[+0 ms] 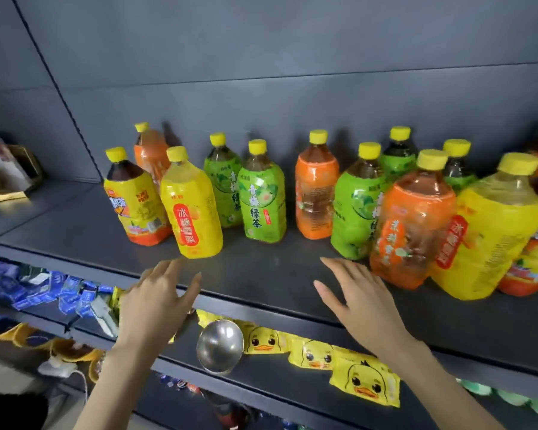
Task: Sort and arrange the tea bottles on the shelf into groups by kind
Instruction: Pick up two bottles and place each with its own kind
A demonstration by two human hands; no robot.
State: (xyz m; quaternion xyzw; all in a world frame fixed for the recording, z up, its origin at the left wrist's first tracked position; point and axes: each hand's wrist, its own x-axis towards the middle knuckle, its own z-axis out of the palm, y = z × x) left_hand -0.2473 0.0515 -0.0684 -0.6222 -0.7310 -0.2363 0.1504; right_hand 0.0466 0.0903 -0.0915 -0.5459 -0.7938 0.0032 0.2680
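The tea bottles stand upright on the dark grey shelf (261,268), all yellow-capped and mixed by kind. At the left, a yellow-and-orange labelled bottle (135,200) stands beside a yellow pear-drink bottle (191,209), with an orange bottle (149,156) behind them. Two green plum tea bottles (263,200) come next, one set further back than the other, then a lone orange bottle (316,190). A tight cluster on the right mixes green, orange and yellow labels, with an orange jasmine tea bottle (412,225) at its front.

The left hand (159,302) hovers at the shelf's front edge just below the pear-drink bottle, its grip wide and holding nothing. The right hand (361,296) (fingers spread too) is near the jasmine bottle's base, its grip likewise wide and empty.

On the shelf below lie a steel bowl (220,346), yellow duck-print packets (364,380) and blue packets (44,290).
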